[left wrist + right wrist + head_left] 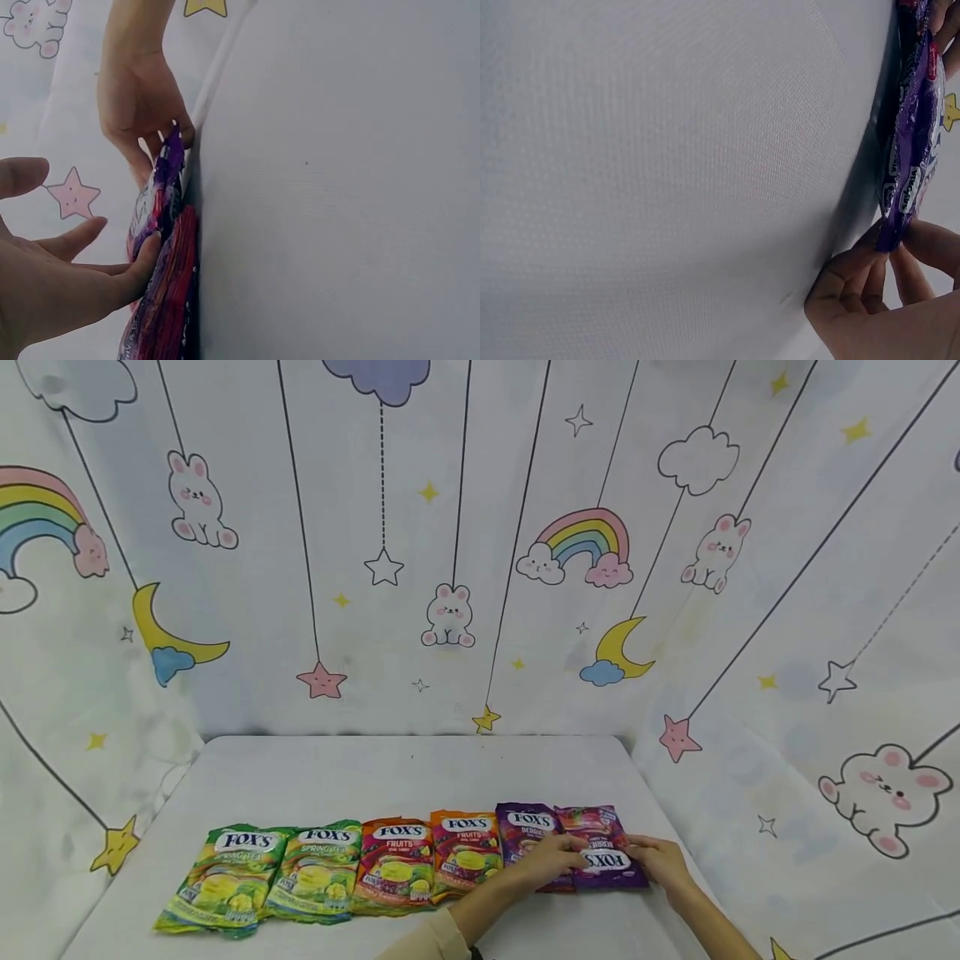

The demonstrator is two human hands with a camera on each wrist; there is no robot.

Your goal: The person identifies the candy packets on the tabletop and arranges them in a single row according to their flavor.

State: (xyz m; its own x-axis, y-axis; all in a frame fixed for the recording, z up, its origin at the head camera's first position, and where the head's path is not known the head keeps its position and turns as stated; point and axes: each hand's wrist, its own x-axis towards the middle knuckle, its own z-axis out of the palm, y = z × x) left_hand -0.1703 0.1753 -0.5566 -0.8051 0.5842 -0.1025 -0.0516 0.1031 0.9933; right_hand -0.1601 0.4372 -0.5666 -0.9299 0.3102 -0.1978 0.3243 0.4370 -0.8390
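Observation:
At the right end of a row lies a purple candy bag (603, 868), its FOX'S lettering upside down in the head view. My right hand (660, 860) pinches its right edge between thumb and fingers, as the right wrist view shows on the purple wrapper (909, 150). Fairly straight fingers of my left hand (547, 862) reach across the neighbouring purple bag (517, 831) and touch the upside-down one. In the left wrist view a fingertip of the left hand (82, 289) rests against the purple bags, the other fingers spread. The left hand covers part of both bags.
Left along the row lie two orange-red FOX'S bags (393, 864) (467, 856) and two green ones (313, 872) (225, 881), all lettered upright. They lie on a white table (420, 768). A cloth printed with stars and bunnies (450, 618) hangs around its back and sides.

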